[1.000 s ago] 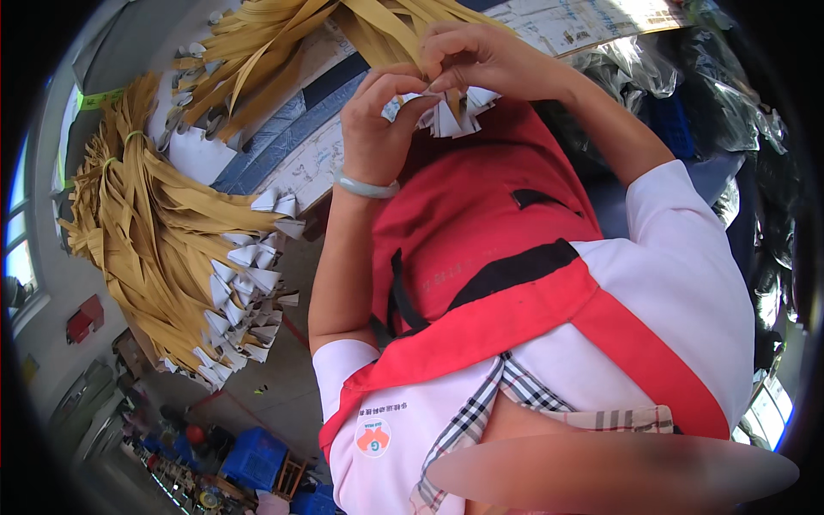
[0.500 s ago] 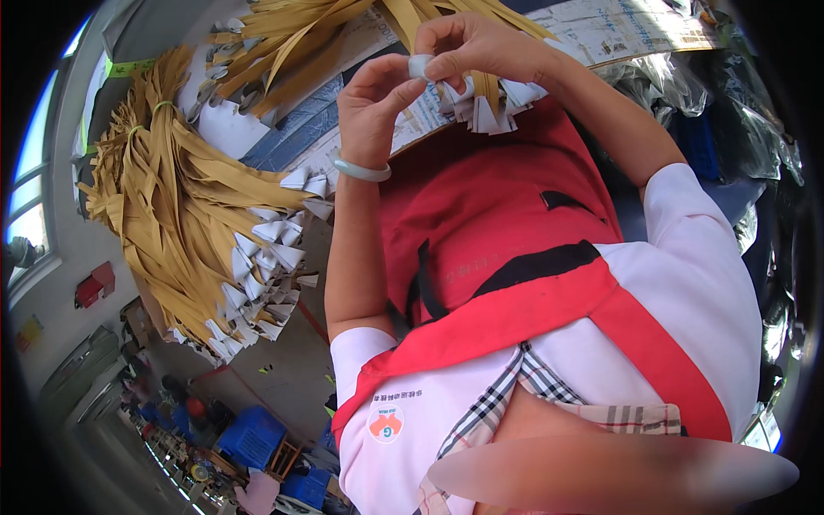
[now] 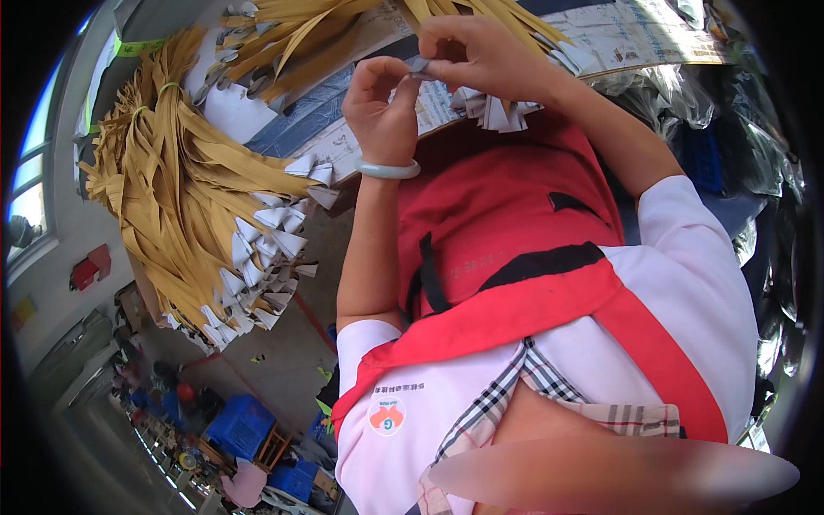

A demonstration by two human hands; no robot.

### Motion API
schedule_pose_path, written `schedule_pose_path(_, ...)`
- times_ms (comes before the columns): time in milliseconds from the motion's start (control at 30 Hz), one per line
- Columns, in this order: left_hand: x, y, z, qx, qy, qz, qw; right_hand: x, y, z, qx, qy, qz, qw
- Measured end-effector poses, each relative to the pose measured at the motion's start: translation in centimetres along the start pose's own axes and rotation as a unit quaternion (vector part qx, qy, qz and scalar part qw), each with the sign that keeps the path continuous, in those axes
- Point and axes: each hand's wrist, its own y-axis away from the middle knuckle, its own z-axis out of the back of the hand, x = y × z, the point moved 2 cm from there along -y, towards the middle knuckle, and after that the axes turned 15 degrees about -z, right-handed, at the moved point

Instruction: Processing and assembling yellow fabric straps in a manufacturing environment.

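Observation:
My left hand (image 3: 382, 107), with a pale green bangle at the wrist, and my right hand (image 3: 481, 53) meet over the table edge. Together they pinch a small grey-white tab (image 3: 418, 65) at the end of a tan strip. Under my right hand a bunch of white pointed strip ends (image 3: 498, 110) hangs over the table edge. To the left lies a large bundle of tan strips (image 3: 176, 202) with white pointed ends, tied with green bands. More tan strips (image 3: 300, 34) lie across the far side of the table.
Printed paper sheets (image 3: 635, 30) and a blue sheet (image 3: 296, 120) cover the table. Crinkled clear plastic bags (image 3: 755, 137) pile up on the right. Below, blue crates (image 3: 240, 425) stand on the floor. A window (image 3: 26, 184) is at far left.
Both hands have moved farther from my body, over the table edge, still pinching the tab. The bunch of white strip ends has shifted with them.

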Motion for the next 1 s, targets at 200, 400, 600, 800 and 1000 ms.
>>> schedule_pose_path(200, -2.1, 0.0, -1.1, -0.008, 0.019, 0.004, 1.0, -2.1, 0.1, -1.2, -0.209, 0.136, 0.115, 0.962)
schedule_pose_path(400, -1.8, -1.0, 1.7, 0.107, -0.09, -0.033, 0.99, -3.2, 0.9, -2.4, -0.041, -0.248, -0.016, 0.968)
schedule_pose_path(600, -1.5, 0.4, 0.7, 0.202, -0.263, -0.123, 0.935, -3.3, 2.7, -2.6, -0.065, -0.169, -0.083, 0.98)
schedule_pose_path(800, -3.0, -2.2, 6.0, -0.021, -0.198, -0.093, 0.976, -3.1, 3.0, 0.3, -0.082, -0.224, -0.116, 0.964)
schedule_pose_path(1000, -4.5, -2.4, 12.0, -0.119, -0.298, -0.064, 0.945, -7.1, 7.5, 8.1, -0.244, -0.013, -0.227, 0.943)
